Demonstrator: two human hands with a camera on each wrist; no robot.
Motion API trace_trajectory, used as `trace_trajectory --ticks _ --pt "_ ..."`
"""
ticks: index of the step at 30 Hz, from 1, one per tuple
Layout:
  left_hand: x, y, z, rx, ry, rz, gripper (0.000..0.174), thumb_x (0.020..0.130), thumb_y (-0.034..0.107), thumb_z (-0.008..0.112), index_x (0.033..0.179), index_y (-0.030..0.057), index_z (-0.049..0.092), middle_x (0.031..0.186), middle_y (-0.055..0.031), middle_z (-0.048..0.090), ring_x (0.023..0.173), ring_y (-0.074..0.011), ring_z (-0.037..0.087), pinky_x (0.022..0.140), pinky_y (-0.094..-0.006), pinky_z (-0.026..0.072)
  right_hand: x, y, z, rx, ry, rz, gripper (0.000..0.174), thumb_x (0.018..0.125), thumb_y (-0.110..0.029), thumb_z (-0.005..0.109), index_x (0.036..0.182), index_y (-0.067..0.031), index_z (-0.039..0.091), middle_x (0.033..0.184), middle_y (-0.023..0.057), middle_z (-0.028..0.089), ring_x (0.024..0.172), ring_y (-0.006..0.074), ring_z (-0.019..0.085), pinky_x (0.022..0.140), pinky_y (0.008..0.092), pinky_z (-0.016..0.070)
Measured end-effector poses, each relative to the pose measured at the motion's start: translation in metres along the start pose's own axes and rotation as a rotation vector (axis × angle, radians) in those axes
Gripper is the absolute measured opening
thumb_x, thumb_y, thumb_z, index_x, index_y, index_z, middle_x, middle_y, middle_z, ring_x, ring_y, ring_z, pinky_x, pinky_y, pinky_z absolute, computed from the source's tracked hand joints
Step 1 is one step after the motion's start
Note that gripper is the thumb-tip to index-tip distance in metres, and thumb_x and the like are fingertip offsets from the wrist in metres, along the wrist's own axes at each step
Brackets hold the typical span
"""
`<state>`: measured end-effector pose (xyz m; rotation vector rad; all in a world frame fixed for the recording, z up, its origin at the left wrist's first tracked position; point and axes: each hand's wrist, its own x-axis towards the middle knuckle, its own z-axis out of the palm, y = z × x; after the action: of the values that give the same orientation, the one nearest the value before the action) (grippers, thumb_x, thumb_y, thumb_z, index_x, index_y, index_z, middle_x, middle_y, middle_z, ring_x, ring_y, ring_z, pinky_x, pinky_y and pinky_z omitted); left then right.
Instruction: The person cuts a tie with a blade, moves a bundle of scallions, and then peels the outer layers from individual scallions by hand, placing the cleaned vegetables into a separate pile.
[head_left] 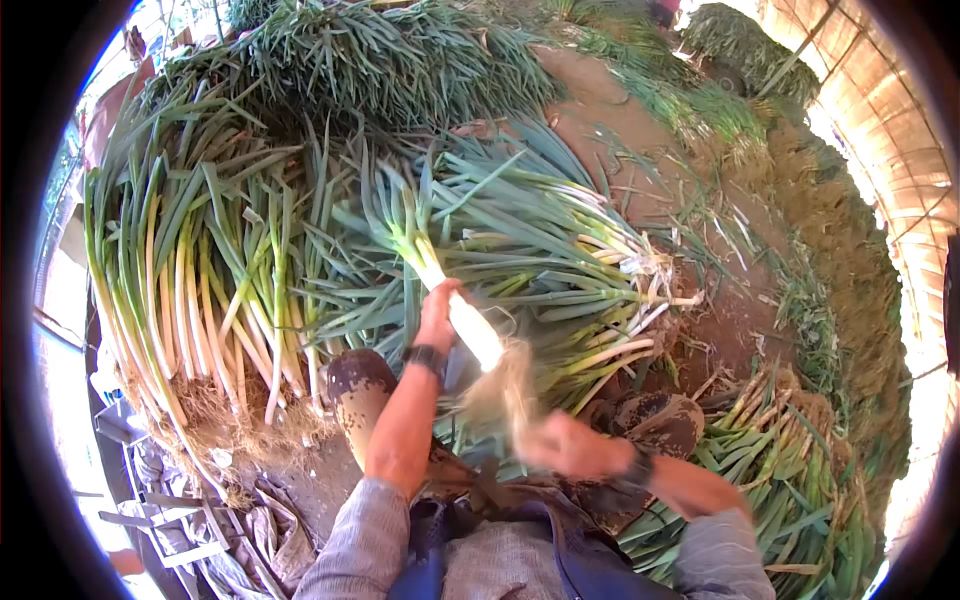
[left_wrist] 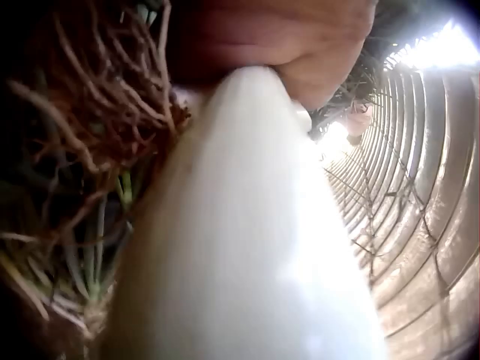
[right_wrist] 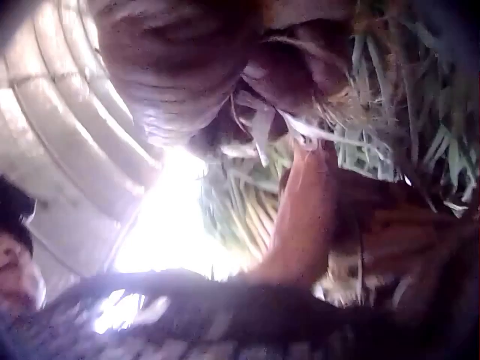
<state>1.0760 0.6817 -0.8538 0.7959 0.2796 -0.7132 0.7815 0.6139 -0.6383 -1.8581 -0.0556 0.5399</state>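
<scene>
My left hand [head_left: 436, 318] grips a large green onion [head_left: 472, 328] around its white shank, its leaves fanning away from me and its root end slanting toward my right. The pale shank [left_wrist: 247, 217] fills the left wrist view below the curled fingers. Motion blurs my right hand [head_left: 575, 447], which is beyond the root end. A blurred tan strip of skin and roots [head_left: 518, 395] stretches from the onion to this hand. Close up, its fingers [right_wrist: 180, 67] are curled and the thumb [right_wrist: 304, 210] meets them, pinching pale shreds [right_wrist: 262, 127].
Green onions with roots [head_left: 190, 290] stand in rows at left. A loose pile [head_left: 560, 250] lies ahead, roots to the right. More onions [head_left: 780, 470] lie at lower right. A leafy heap [head_left: 350, 65] spans the back. My boots [head_left: 360, 385] flank the work; scraps litter the soil [head_left: 740, 310].
</scene>
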Motion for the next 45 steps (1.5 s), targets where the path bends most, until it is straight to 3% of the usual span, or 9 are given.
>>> trace_trajectory --ticks 1,7,13,20,27,32,36,42,45 --pt "0.016 -0.006 -0.011 0.076 0.091 0.063 0.018 0.082 0.020 0.066 0.085 0.0037 0.058 0.068 -0.0052 0.054 0.056 -0.0197 0.055 0.052 -0.0357 0.0485 -0.023 -0.028 0.001 -0.060 -0.094 -0.263 0.024 0.098 -0.023 0.057 0.085 -0.0040 0.063 0.066 0.0078 0.055 0.064 0.0165 0.056 0.066 0.0341 0.0474" --pt "0.005 -0.011 0.008 0.142 -0.065 -0.036 0.020 0.084 0.022 0.063 0.079 0.0034 0.055 0.062 -0.0104 0.054 0.053 -0.0257 0.056 0.054 -0.0413 0.0537 -0.173 0.030 -0.147 -1.002 1.074 0.271 0.041 0.087 -0.022 0.062 0.124 -0.0049 0.061 0.120 0.0173 0.063 0.110 0.0306 0.062 0.094 0.0374 0.0504" --pt "-0.117 0.015 0.036 0.438 -0.392 0.018 0.018 0.087 0.019 0.060 0.092 0.0022 0.055 0.071 -0.0097 0.057 0.056 -0.0250 0.058 0.055 -0.0394 0.0528 -0.003 0.038 -0.093 0.202 0.534 0.208 0.090 0.087 -0.044 0.069 0.145 0.0085 0.025 0.143 0.0284 0.041 0.130 0.0343 0.047 0.101 0.0450 0.0474" --pt "-0.247 0.094 0.017 1.133 -0.477 -0.008 0.033 0.084 0.018 0.070 0.103 -0.0044 0.055 0.080 -0.0081 0.061 0.065 -0.0157 0.061 0.052 -0.0294 0.0503 0.164 0.021 -0.037 0.984 0.412 -0.222 0.044 0.089 -0.038 0.069 0.119 -0.0094 0.056 0.107 0.0051 0.065 0.098 0.0209 0.062 0.083 0.0421 0.0512" --pt "-0.323 0.100 -0.029 1.384 -0.439 0.069 0.052 0.082 0.021 0.072 0.113 -0.0059 0.040 0.087 -0.0210 0.063 0.076 -0.0291 0.068 0.058 -0.0385 0.0560 0.188 0.016 0.014 1.312 0.252 -0.200 0.054 0.089 -0.040 0.067 0.127 -0.0048 0.053 0.113 0.0127 0.064 0.104 0.0267 0.062 0.088 0.0471 0.0529" --pt "-0.365 0.107 -0.037 1.249 -0.364 0.196 0.046 0.085 0.014 0.063 0.124 0.0014 0.044 0.096 -0.0153 0.058 0.083 -0.0271 0.062 0.070 -0.0374 0.0524 0.180 -0.034 0.044 1.108 0.510 -0.278 0.049 0.093 -0.026 0.061 0.133 -0.0031 0.045 0.114 0.0155 0.062 0.097 0.0266 0.063 0.073 0.0435 0.0577" --pt "-0.359 0.131 -0.068 1.169 -0.336 0.475 0.071 0.082 0.015 0.071 0.144 0.0041 0.037 0.137 -0.0185 0.049 0.125 -0.0292 0.051 0.103 -0.0415 0.0436 0.186 -0.129 0.049 0.716 0.476 -0.613 0.060 0.088 -0.020 0.065 0.139 -0.0025 0.039 0.123 0.0189 0.057 0.103 0.0289 0.062 0.078 0.0452 0.0595" --pt "-0.328 0.337 -0.055 0.970 0.098 0.918 0.050 0.090 0.005 0.062 0.136 0.0029 0.044 0.098 -0.0079 0.066 0.071 -0.0141 0.063 0.059 -0.0245 0.0565 0.261 -0.276 0.032 -0.010 0.127 -0.951 0.080 0.079 -0.025 0.077 0.141 0.0030 0.035 0.141 0.0230 0.043 0.127 0.0290 0.047 0.107 0.0428 0.0376" --pt "-0.320 0.464 -0.083 1.162 0.364 1.140 0.051 0.090 0.037 0.067 0.122 -0.0003 0.054 0.079 -0.0032 0.061 0.057 -0.0108 0.057 0.047 -0.0258 0.0492 0.283 -0.247 0.031 -0.131 0.114 -0.885 0.078 0.079 -0.024 0.076 0.141 0.0045 0.037 0.136 0.0252 0.049 0.124 0.0332 0.051 0.107 0.0439 0.0395"
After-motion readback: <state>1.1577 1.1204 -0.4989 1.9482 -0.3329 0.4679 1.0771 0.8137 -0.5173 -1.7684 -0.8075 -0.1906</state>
